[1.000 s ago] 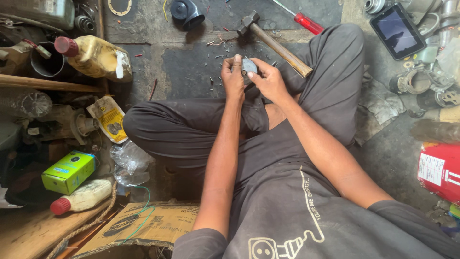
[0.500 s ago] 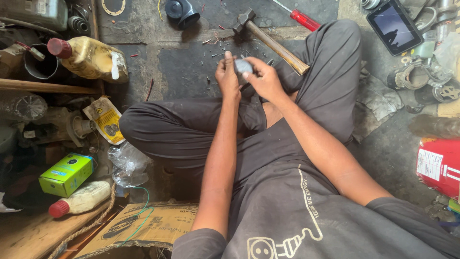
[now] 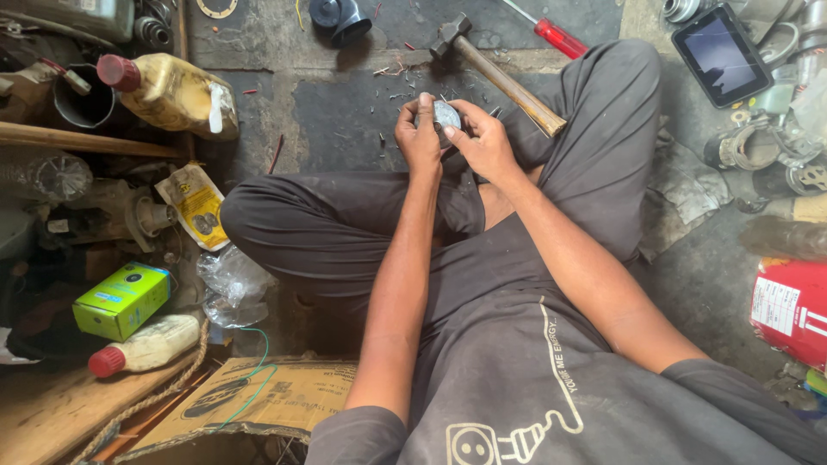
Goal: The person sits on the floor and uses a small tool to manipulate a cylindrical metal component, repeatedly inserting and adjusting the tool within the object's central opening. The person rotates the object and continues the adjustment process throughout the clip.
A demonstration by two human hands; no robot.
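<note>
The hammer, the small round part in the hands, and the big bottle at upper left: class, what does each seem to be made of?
Hammer: dark, dull metal head and a bare brown wooden handle.
Small round part, held by the left hand and right hand: grey with a pale sheen, probably metal.
Big bottle: translucent yellowish plastic with a red cap.

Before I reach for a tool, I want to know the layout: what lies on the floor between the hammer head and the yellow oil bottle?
In the head view, between the hammer and the yellow oil bottle, a dark round cap-like part sits on the floor.
</note>
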